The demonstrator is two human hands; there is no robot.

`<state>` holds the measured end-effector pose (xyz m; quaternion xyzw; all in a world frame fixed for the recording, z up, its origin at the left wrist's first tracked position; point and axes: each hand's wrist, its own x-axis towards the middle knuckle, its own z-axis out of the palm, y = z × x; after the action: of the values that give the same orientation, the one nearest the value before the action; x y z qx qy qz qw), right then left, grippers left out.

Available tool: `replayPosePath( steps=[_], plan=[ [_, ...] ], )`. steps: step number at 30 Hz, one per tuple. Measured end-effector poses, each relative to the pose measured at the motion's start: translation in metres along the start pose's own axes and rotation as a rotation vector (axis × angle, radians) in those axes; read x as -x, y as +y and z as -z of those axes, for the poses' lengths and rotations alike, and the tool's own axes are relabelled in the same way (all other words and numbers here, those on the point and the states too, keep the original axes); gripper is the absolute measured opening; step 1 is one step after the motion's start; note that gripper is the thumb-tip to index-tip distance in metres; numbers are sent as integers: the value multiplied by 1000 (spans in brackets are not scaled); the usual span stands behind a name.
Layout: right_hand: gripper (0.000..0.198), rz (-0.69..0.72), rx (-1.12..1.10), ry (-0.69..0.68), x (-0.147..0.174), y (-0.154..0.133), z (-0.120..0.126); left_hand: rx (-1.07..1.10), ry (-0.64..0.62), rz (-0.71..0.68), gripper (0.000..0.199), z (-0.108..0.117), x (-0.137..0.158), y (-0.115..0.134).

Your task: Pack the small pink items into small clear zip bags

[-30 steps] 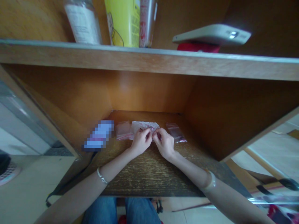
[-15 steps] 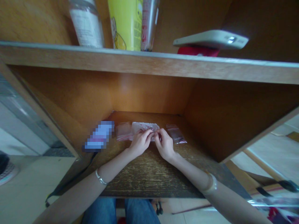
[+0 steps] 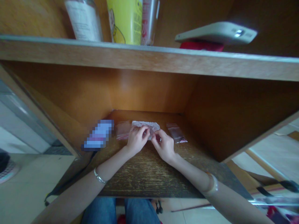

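Both my hands work close together over a white crumpled paper sheet [image 3: 137,123] on the dark wooden desk surface. The fingers of my left hand [image 3: 138,139] are pinched at the left side of a small clear plastic bag [image 3: 150,134]. Opposite it, my right hand [image 3: 164,144] pinches at the bag's right edge. My fingers hide much of the bag, and any contents are too small to make out. Clear zip bags [image 3: 122,130] with red seal lines lie left of the paper. Another zip bag [image 3: 177,134], with small dark reddish bits inside, lies to the right.
A phone with a blurred-out screen [image 3: 98,136] lies at the left, a dark strap [image 3: 74,174] beside it. The shelf above [image 3: 149,59] holds a labelled jar [image 3: 85,21], a yellow container [image 3: 126,23], and a pale device [image 3: 217,32] on something red. Wooden side walls flank the desk.
My left hand has shifted slightly left, opening a small gap between the hands where more clear plastic shows. The camera view has tilted slightly; the surrounding things stay put.
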<state>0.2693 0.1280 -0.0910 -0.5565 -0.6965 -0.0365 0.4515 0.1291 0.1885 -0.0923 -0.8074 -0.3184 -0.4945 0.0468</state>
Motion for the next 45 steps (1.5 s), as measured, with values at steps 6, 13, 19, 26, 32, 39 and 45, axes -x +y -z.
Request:
replayPosePath(
  steps=[6,13,19,26,32,39,45],
  plan=[
    [15,-46,-64,-8,-1,0,0,84,-45,-60,11,1,0,4],
    [16,-56,-197,-33,-1,1,-2,158,-101,-101,26,1,-1,3],
    [18,-110,-211,-50,-2,4,-4,-54,-85,-8,29,1,-1,6],
    [26,-291,-543,-101,-3,2,-10,-155,-69,-19,33,2,0,3],
    [37,-659,-1077,-155,-11,5,-16,-173,-53,-120,34,0,2,-4],
    [32,-727,-1356,-121,-18,4,-10,-200,-87,-219,26,0,1,1],
    [26,-763,-1471,-165,-21,8,-12,-187,-117,-220,29,1,1,-1]
  ],
)
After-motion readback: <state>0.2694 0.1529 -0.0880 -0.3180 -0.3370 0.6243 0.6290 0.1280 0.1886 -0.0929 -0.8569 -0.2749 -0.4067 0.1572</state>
